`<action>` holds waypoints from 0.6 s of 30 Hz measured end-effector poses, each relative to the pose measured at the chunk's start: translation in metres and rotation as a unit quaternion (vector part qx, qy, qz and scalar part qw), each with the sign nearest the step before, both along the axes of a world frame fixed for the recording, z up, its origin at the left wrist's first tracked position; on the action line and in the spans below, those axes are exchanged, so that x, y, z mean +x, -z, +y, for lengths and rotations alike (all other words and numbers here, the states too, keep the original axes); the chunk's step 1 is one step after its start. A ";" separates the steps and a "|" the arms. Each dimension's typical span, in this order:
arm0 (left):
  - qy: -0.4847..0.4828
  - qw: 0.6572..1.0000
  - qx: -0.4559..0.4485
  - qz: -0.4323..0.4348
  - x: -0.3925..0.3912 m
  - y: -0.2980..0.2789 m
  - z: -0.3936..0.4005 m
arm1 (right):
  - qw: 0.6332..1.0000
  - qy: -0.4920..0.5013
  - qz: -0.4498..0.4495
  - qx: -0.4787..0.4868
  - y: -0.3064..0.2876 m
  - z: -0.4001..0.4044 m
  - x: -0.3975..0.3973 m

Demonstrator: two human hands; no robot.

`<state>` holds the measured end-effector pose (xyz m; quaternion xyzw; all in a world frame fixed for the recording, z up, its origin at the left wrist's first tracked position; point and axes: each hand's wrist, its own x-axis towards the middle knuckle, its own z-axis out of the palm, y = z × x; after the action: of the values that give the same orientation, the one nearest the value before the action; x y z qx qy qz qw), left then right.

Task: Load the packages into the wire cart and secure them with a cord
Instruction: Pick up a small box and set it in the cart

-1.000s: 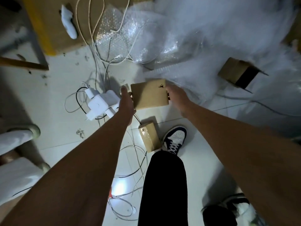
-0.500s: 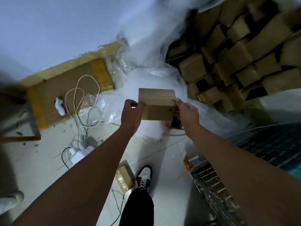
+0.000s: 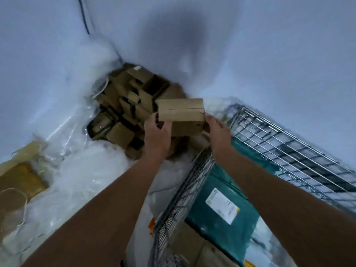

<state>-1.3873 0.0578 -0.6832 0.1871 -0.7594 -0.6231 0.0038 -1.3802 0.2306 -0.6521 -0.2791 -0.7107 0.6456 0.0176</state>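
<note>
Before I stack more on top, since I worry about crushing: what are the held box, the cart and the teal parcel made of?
Box: matte brown cardboard, with a slit seam. Cart: shiny bare metal wire grid. Teal parcel: probably a soft plastic mailer, wrinkled and slightly glossy, with a printed label.

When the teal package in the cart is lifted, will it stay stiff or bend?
The teal package probably bends: its surface is wrinkled like a soft plastic mailer. That glossy film may be slippery. It looks fairly flat inside the wire cart, so rolling seems unlikely.
</note>
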 end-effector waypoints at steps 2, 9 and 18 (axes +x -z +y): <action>-0.003 1.000 0.004 0.023 -0.003 -0.025 0.051 | 0.999 0.023 0.029 -0.002 -0.025 0.040 0.005; 0.094 0.993 0.016 0.073 0.019 -0.079 0.197 | 0.989 0.126 0.081 -0.002 -0.075 0.185 0.058; 0.271 0.959 -0.024 0.083 0.131 -0.043 0.376 | 0.946 0.321 0.047 0.011 -0.028 0.341 0.211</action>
<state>-1.2560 0.4343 -0.6400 -0.0785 -0.7933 -0.5958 -0.0980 -1.1692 0.5717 -0.6242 -0.4616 -0.5891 0.6101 0.2601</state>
